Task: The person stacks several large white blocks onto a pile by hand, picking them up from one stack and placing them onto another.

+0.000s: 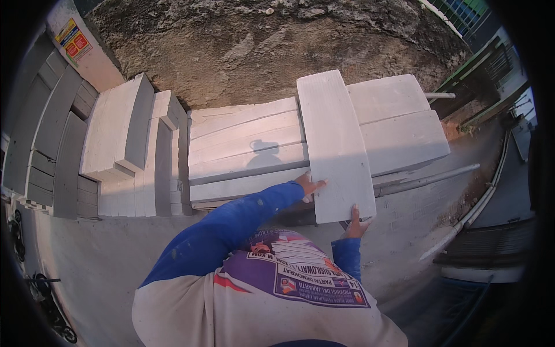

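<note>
A long white lightweight concrete block [336, 143] lies crosswise over the joint between two groups of similar pale blocks. My left hand [310, 186] grips its left edge near the front, with the index finger on its top face. At its front right corner, my right hand [357, 223] has the thumb on top and the other fingers partly hidden below. Beneath and left of it, several blocks [247, 130] lie side by side, with a shadow falling over them. Two broad blocks [394, 117] lie to its right.
Taller block stacks [117, 126] stand at the left, beside a pillar [97, 65]. A rough wall [260, 56] rises behind. A pole [429, 178] sticks out at the right, and pipes [485, 204] run along the ground. Motorcycles [47, 303] are at the lower left.
</note>
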Motion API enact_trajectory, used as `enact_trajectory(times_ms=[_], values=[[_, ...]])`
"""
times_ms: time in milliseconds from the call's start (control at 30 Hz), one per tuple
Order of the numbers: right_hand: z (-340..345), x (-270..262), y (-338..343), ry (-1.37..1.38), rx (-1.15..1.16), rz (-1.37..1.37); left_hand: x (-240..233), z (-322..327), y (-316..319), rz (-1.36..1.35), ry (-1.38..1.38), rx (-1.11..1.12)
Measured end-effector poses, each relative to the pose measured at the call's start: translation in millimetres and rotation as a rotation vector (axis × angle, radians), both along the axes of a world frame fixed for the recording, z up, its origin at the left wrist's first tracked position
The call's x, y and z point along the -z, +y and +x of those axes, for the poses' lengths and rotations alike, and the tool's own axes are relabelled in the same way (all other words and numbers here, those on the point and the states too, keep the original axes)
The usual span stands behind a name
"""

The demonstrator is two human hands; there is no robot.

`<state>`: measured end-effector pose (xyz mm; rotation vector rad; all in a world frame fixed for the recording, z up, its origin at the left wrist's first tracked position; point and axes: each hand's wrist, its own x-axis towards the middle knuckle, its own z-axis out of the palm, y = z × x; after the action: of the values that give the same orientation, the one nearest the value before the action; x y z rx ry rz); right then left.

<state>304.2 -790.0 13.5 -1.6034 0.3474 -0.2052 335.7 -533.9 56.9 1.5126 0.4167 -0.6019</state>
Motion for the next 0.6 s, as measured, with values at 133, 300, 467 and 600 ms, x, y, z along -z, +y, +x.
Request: enact_trajectory(times_ms=[133,300,467,600], values=[[16,-57,26,-0.014,-0.063,0.087,-5,0,4,-0.038,-0.002,0.0],[37,-60,21,0.04,-0.086,0.029,-8,14,7,-0.029,0.079,0.03],[31,-21,7,-0.085,-0.008,-0.105,3,-16,48,-0.017,-0.074,0.014],[23,-23,24,-0.025,-0.047,0.005,70,-99,131,-0.128,0.025,-0.299]])
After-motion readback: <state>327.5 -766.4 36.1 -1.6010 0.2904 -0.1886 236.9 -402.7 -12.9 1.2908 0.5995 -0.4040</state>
